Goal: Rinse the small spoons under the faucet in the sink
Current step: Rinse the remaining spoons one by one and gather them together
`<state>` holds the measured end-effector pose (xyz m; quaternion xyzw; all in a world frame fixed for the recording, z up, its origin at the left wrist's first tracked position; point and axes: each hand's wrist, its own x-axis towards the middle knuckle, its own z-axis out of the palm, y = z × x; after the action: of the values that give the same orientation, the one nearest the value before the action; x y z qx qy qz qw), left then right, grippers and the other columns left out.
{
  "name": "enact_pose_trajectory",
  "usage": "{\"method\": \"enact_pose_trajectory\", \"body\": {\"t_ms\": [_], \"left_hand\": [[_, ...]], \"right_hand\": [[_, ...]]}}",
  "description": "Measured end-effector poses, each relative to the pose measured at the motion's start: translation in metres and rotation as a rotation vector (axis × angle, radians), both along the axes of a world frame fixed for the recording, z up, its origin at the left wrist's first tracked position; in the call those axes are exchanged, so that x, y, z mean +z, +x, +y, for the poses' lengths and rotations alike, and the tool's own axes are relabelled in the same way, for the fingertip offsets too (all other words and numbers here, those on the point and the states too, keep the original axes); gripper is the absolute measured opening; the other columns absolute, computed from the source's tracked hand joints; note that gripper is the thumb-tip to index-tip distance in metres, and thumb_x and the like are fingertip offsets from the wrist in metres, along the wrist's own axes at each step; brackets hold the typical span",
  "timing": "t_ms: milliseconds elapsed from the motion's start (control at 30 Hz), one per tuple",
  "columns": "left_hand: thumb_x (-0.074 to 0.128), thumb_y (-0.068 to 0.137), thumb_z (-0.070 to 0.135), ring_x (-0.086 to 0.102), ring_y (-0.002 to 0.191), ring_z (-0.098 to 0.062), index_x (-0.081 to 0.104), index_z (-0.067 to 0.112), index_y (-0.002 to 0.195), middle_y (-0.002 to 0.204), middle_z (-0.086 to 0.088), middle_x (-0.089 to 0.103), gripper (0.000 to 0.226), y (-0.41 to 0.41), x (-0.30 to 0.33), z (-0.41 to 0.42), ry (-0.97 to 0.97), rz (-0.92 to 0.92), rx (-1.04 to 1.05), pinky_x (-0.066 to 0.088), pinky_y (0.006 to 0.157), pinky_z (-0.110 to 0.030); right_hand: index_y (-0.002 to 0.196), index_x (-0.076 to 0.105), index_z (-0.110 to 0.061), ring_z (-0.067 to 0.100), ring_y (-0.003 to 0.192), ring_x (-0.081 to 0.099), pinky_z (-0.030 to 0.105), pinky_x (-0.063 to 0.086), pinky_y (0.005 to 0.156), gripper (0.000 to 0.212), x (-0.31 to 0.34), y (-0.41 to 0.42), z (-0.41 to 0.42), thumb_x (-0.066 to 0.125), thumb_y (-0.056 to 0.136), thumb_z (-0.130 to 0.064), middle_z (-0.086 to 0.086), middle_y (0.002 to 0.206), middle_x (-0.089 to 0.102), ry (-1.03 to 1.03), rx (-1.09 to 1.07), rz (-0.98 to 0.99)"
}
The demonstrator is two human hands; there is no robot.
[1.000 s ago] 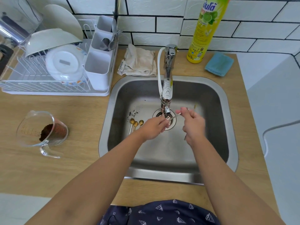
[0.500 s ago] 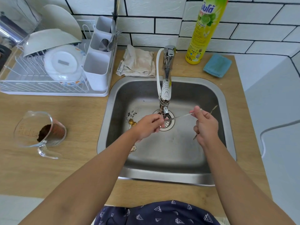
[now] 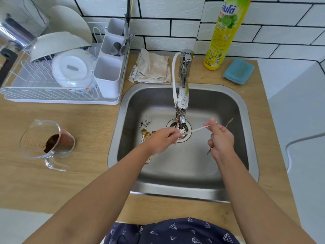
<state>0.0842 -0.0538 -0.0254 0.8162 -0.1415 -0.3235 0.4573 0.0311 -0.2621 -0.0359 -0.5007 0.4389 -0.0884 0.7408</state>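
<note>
Spoon (image 3: 197,129), silver, was held across the sink (image 3: 246,120) just under the faucet (image 3: 182,95) spout, over the drain (image 3: 183,136). Long axis ran roughly left-right, handle end higher on the right. Right hand (image 3: 220,138) pinched the handle tip between thumb and finger; same grip also kept a gold spoon (image 3: 228,122) tucked under the curled fingers, its end sticking out up-right and another bit showing below the fist. Left hand (image 3: 164,140) had fingers curled round the bowl end, apparently rubbing it; bowl itself was hidden. Left hand was nearer the spout, so the bowel of work sat there: next move likely hinged on keeping the bowl end under the outlet. Water stream could not be made out.

More spoons (image 3: 146,133), gold and silver, lay on the sink floor just left of the left hand, unrinsed by the look of it.

Versus a second ago: hands had spread apart, right hand moved out right, spoon shaft now exposed between them.

Desk (image 3: 88,120) carried a measuring jug (image 3: 47,143) with brown grounds, dish rack (image 3: 52,76), cloth (image 3: 153,69), soap bottle (image 3: 223,36), blue sponge (image 3: 238,71).
</note>
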Motion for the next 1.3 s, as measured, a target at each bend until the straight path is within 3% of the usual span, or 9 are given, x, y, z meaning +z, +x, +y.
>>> {"method": "enact_pose_trajectory", "body": {"t_ms": [67, 133, 267, 433, 600, 733, 867, 1200, 1300], "left_hand": [[0.048, 0.103, 0.010, 0.055, 0.066, -0.006, 0.065, 0.017, 0.105, 0.083, 0.011, 0.067, 0.018, -0.002, -0.003, 0.008, -0.167, 0.252, 0.033, 0.038, 0.056, -0.016], [0.049, 0.102, 0.006, 0.054, 0.062, -0.002, 0.064, 0.009, 0.114, 0.084, 0.009, 0.068, 0.019, -0.002, -0.008, 0.009, -0.149, 0.242, 0.113, 0.040, 0.056, -0.014], [0.057, 0.100, 0.021, 0.051, 0.058, 0.009, 0.071, 0.014, 0.096, 0.083, 0.008, 0.069, 0.016, -0.001, -0.010, -0.005, -0.010, 0.041, 0.146, 0.041, 0.069, -0.025], [0.049, 0.100, 0.036, 0.054, 0.072, -0.016, 0.067, 0.014, 0.096, 0.081, -0.003, 0.066, 0.029, 0.000, -0.001, -0.031, 0.151, -0.158, 0.153, 0.039, 0.061, -0.028], [0.038, 0.103, 0.025, 0.059, 0.083, -0.031, 0.058, 0.009, 0.098, 0.087, -0.013, 0.066, 0.026, -0.001, 0.010, -0.044, 0.176, -0.244, -0.125, 0.049, 0.076, -0.044], [0.037, 0.104, 0.031, 0.055, 0.076, -0.025, 0.057, 0.008, 0.096, 0.080, -0.007, 0.061, 0.031, -0.002, 0.010, -0.043, 0.131, -0.249, -0.101, 0.047, 0.073, -0.041], [0.039, 0.105, 0.038, 0.053, 0.067, -0.012, 0.050, 0.030, 0.075, 0.068, 0.009, 0.056, 0.033, -0.004, 0.005, -0.030, 0.133, -0.239, -0.082, 0.040, 0.061, -0.028], [0.041, 0.100, 0.053, 0.050, 0.064, -0.015, 0.058, 0.022, 0.062, 0.064, 0.006, 0.056, 0.052, 0.006, 0.002, -0.005, 0.170, -0.031, 0.155, 0.034, 0.060, -0.029], [0.045, 0.104, 0.029, 0.050, 0.061, -0.014, 0.064, 0.014, 0.088, 0.071, 0.000, 0.057, 0.030, 0.012, 0.008, -0.031, -0.105, 0.267, 0.234, 0.040, 0.060, -0.026]], "right_hand": [[0.078, 0.069, -0.018, 0.004, 0.034, 0.025, 0.020, 0.020, 0.037, 0.026, 0.000, -0.002, -0.005, 0.080, 0.088, -0.039, -0.001, 0.083, 0.081, -0.007, -0.005, 0.013], [0.080, 0.071, -0.016, 0.004, 0.034, 0.030, 0.021, 0.020, 0.037, 0.026, -0.001, -0.004, -0.003, 0.080, 0.089, -0.039, -0.003, 0.083, 0.080, 0.000, -0.005, 0.018], [0.082, 0.074, -0.014, 0.004, 0.033, 0.022, 0.020, 0.019, 0.035, 0.029, 0.000, -0.004, 0.003, 0.079, 0.089, -0.042, -0.005, 0.086, 0.079, 0.010, -0.085, 0.060], [0.086, 0.067, -0.018, 0.007, 0.034, 0.021, 0.021, 0.019, 0.036, 0.026, 0.004, -0.004, -0.009, 0.079, 0.089, -0.041, -0.005, 0.087, 0.081, 0.027, -0.151, 0.065], [0.079, 0.071, -0.017, 0.005, 0.035, 0.022, 0.022, 0.018, 0.039, 0.025, 0.005, -0.001, 0.010, 0.079, 0.089, -0.038, -0.003, 0.085, 0.080, 0.032, -0.015, 0.015], [0.077, 0.069, -0.019, 0.005, 0.036, 0.021, 0.022, 0.018, 0.038, 0.024, 0.003, 0.002, 0.030, 0.083, 0.085, -0.037, -0.001, 0.078, 0.074, 0.036, 0.112, 0.043], [0.077, 0.069, -0.022, 0.005, 0.037, 0.022, 0.022, 0.019, 0.037, 0.022, 0.002, 0.003, 0.041, 0.086, 0.082, -0.035, -0.003, 0.075, 0.075, 0.067, 0.145, 0.054], [0.082, 0.067, -0.021, 0.003, 0.034, 0.024, 0.021, 0.018, 0.037, 0.023, 0.008, 0.008, 0.011, 0.080, 0.089, -0.038, -0.003, 0.087, 0.081, 0.041, -0.018, -0.006], [0.087, 0.066, -0.021, 0.006, 0.034, 0.020, 0.021, 0.018, 0.038, 0.018, 0.012, 0.006, -0.005, 0.069, 0.098, -0.035, -0.003, 0.097, 0.081, -0.024, -0.034, 0.019]]}}
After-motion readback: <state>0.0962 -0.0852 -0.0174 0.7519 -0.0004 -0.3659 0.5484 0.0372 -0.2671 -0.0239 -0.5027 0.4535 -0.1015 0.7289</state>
